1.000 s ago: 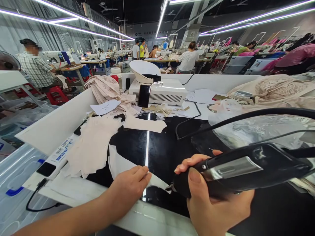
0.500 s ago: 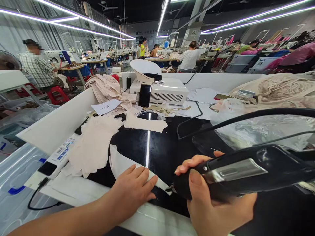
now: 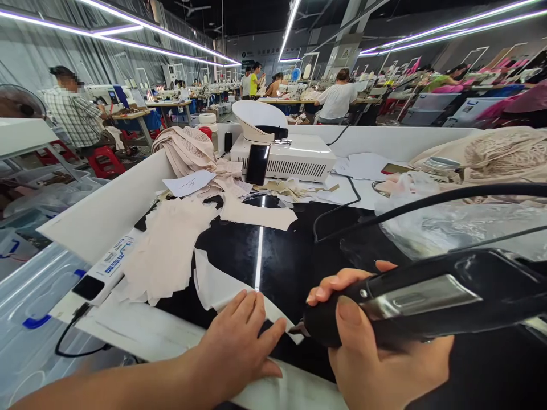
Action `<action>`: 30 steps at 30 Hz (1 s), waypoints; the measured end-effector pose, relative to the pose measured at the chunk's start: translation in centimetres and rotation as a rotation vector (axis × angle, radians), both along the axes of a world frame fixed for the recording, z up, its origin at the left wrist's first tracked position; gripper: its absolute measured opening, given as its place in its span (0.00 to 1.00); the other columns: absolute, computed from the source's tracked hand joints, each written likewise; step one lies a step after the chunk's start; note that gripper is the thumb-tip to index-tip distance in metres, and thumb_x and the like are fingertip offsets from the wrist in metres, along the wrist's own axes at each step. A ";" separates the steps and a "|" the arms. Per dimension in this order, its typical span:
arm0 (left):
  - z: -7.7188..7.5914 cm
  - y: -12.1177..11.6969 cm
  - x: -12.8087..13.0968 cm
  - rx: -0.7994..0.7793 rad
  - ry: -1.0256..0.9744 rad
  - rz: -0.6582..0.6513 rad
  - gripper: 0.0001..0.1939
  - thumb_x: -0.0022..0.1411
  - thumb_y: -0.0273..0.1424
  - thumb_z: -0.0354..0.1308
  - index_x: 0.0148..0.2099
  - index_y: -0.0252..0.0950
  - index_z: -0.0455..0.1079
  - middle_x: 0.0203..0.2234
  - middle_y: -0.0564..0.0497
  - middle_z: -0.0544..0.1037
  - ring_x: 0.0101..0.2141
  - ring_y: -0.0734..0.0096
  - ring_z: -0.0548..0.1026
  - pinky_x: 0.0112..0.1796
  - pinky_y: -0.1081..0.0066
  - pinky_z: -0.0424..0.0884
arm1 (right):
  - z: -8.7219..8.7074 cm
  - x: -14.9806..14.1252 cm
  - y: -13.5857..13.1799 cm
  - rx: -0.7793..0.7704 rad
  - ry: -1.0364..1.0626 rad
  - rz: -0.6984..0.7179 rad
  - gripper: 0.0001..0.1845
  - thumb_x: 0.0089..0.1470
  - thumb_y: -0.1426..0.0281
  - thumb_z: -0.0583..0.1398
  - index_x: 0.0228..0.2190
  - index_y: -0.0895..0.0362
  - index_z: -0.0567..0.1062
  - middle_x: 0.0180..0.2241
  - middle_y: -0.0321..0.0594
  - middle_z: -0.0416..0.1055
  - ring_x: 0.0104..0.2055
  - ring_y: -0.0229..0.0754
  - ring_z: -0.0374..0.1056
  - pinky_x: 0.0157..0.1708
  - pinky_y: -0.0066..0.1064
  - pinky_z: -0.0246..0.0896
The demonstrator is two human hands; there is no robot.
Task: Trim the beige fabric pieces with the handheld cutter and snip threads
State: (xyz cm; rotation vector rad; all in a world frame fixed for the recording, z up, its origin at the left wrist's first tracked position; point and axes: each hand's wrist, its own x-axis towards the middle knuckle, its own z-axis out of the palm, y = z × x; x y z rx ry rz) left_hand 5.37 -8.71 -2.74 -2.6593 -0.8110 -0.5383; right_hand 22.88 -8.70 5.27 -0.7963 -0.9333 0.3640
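Note:
My right hand (image 3: 376, 353) is wrapped round a black handheld cutting tool (image 3: 427, 296) with a silver plate on its side; its tip points left, close to the edge of a white fabric strip (image 3: 222, 287). My left hand (image 3: 241, 339) lies flat with fingers stretched out on that strip, pressing it onto the glossy black tabletop (image 3: 277, 256). The fingertips are a few centimetres from the tool's tip. A thick black cable (image 3: 427, 202) arcs from the tool over the table.
Beige cut fabric pieces (image 3: 166, 245) lie left of the strip, with a white device (image 3: 106, 267) and cable at the table's left edge. A white machine (image 3: 286, 156) and phone (image 3: 257, 164) stand at the back. Clear plastic bags (image 3: 453, 228) and beige lace lie right. Other people work at distant tables.
My left hand has slid right along the strip toward the tool tip, fingers spreading a little. The right hand and tool have stayed nearly still. The view shifted slightly.

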 end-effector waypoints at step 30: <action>0.7 0.9 -1.3 -0.119 -0.054 -0.123 0.38 0.66 0.58 0.70 0.66 0.37 0.73 0.61 0.33 0.81 0.60 0.48 0.82 0.62 0.54 0.79 | -0.3 -1.6 4.1 0.026 0.038 0.093 0.22 0.58 0.70 0.74 0.50 0.49 0.74 0.32 0.27 0.79 0.24 0.36 0.75 0.25 0.31 0.76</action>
